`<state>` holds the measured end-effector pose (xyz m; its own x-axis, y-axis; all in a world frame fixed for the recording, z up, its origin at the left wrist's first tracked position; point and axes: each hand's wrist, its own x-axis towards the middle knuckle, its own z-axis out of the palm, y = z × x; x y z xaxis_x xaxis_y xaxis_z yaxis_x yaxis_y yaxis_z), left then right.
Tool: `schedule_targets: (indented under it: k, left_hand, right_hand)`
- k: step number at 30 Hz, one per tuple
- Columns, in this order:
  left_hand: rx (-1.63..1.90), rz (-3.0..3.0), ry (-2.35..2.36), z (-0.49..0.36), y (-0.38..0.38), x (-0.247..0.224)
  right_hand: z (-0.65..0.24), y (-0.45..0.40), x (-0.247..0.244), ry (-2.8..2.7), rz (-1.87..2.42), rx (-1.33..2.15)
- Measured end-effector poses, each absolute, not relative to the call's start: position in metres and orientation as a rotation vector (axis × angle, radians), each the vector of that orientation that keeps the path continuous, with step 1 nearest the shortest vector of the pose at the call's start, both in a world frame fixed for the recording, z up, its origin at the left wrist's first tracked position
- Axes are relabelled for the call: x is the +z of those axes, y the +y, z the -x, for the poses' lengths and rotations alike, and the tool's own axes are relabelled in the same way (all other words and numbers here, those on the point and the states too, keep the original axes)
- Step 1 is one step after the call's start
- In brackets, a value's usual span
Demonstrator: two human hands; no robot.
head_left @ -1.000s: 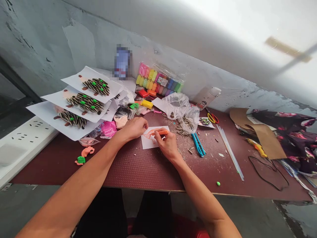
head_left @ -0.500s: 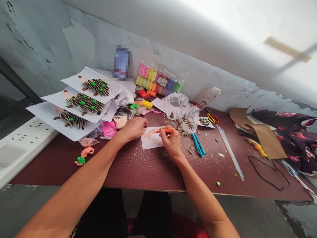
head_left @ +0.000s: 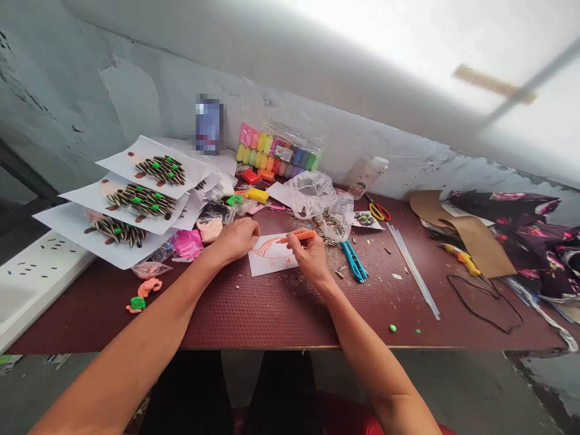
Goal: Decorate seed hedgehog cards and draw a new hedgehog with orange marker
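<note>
A small white sheet of paper lies on the dark red table, bearing an orange line drawing of an animal with a patterned body and short feet. At its upper left corner rests my left hand, fingers curled and closed against the sheet's edge; the fingertips are partly hidden. My right hand is closed round an orange marker pen, whose tip points left over the drawing. The right end of the paper is covered by this hand.
On the left are stacked sheets with seed-covered hedgehogs, a power strip and pink clay. Behind lie clay packets and a plastic bag with seeds. Rightward are a blue utility knife, scissors, glue sticks and a glue gun.
The whole view has shifted slightly, so the table's contents appear further left. Orange marks show on the drawing in both frames. Both hands keep their places at the paper, the marker still held.
</note>
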<state>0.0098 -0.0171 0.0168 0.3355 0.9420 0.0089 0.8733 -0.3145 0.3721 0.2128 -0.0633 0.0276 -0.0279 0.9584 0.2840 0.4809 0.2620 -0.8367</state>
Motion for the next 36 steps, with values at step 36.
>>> schedule_targets:
  k: [36]
  left_hand:
    - [0.434,-2.256,1.490,-0.003,-0.004,0.004]
  right_hand:
    - [-0.208,-0.074,0.014,-1.840,1.213,0.731]
